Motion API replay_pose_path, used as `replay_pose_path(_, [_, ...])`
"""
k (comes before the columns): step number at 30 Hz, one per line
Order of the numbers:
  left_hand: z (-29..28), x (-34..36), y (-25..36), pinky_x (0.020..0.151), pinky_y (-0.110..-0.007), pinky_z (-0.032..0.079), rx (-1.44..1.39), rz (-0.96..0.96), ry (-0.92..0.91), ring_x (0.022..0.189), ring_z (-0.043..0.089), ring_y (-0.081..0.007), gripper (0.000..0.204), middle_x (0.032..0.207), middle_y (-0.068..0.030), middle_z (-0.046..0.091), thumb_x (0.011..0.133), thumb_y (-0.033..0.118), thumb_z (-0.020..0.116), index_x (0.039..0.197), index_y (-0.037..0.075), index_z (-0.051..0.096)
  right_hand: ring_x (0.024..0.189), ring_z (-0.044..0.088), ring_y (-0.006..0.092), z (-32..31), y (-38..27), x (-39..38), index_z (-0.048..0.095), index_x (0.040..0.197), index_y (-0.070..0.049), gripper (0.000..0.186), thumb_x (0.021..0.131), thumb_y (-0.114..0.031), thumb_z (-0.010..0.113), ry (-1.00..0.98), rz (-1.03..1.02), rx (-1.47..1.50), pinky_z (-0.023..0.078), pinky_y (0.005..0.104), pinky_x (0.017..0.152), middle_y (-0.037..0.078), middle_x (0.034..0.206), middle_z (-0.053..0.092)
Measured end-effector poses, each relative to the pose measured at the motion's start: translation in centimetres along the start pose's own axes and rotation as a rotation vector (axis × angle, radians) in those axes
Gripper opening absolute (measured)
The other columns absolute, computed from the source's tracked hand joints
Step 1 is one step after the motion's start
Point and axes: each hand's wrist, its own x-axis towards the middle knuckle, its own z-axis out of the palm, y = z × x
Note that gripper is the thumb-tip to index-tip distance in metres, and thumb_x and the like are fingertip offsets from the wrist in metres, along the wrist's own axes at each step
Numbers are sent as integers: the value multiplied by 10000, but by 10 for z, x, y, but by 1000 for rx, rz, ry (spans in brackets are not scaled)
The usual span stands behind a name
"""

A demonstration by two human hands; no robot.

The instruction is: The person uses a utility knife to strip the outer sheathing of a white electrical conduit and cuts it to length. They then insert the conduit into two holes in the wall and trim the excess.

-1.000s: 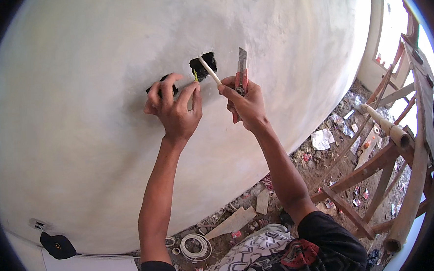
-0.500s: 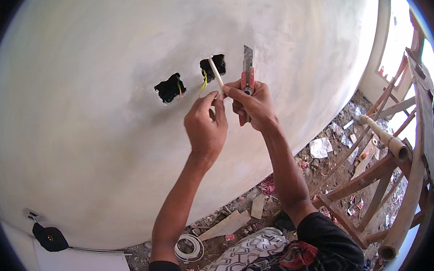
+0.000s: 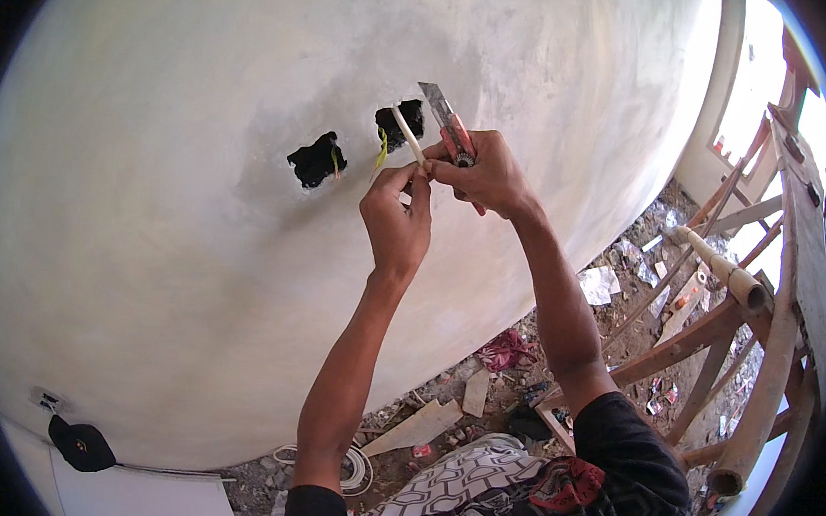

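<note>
A white cable (image 3: 407, 135) comes out of the right-hand wall hole (image 3: 413, 115) and slants down to my fingers. Its lower end is pinched between thumb and fingers of my left hand (image 3: 396, 223). My right hand (image 3: 493, 174) grips a red utility knife (image 3: 456, 141), blade out and tilted up to the left. The right thumb also presses at the cable, right beside the left fingertips. A yellow-green wire (image 3: 382, 151) hangs from the same hole. The left-hand hole (image 3: 313, 162) has thin wires at its right edge. My fingers partly hide the cable's tip.
A wooden and bamboo scaffold (image 3: 741, 278) stands at the right. Rubble, boards (image 3: 420, 426) and a coil of white cable (image 3: 357, 471) lie on the ground below. A black cap (image 3: 82, 443) hangs low on the wall at the left, above a white panel (image 3: 146, 510).
The knife's blade has swung left, from nearly upright to leaning toward the hole. Both hands are now closer together at the cable's end. The view has shifted slightly.
</note>
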Motion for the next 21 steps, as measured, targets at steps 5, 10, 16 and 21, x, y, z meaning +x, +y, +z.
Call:
replay_pose_path(5, [-6, 6, 4, 658, -328, 522, -26, -45, -54, 737, 668, -192, 174, 879, -145, 721, 949, 103, 664, 1007, -34, 753, 453, 497, 50, -9, -7, 4, 736, 918, -18, 156, 849, -157, 749, -70, 10, -62, 369, 241, 342, 5, 588, 573])
replay_pose_path(10, [-7, 8, 8, 674, -320, 527, -50, -127, -70, 727, 670, -173, 204, 866, -141, 735, 923, 143, 708, 996, -41, 756, 466, 507, 55, -8, -10, 4, 722, 895, -18, 192, 811, -185, 767, -55, -13, -89, 382, 251, 353, 1, 608, 583])
replay_pose_path(16, [-11, 12, 9, 656, -304, 520, -97, -243, -101, 728, 665, -137, 241, 840, -105, 745, 909, 161, 732, 1013, -56, 753, 468, 510, 59, -6, -13, 6, 709, 887, -21, 212, 785, -190, 788, -56, -46, -103, 395, 251, 360, 4, 613, 582])
replay_pose_path(21, [-13, 12, 11, 614, -277, 510, -168, -296, -107, 710, 644, -110, 221, 824, -76, 734, 907, 148, 732, 1017, -42, 760, 457, 480, 54, -5, -18, 1, 715, 915, 32, 147, 829, -75, 662, -74, -19, 17, 369, 243, 358, 30, 650, 626])
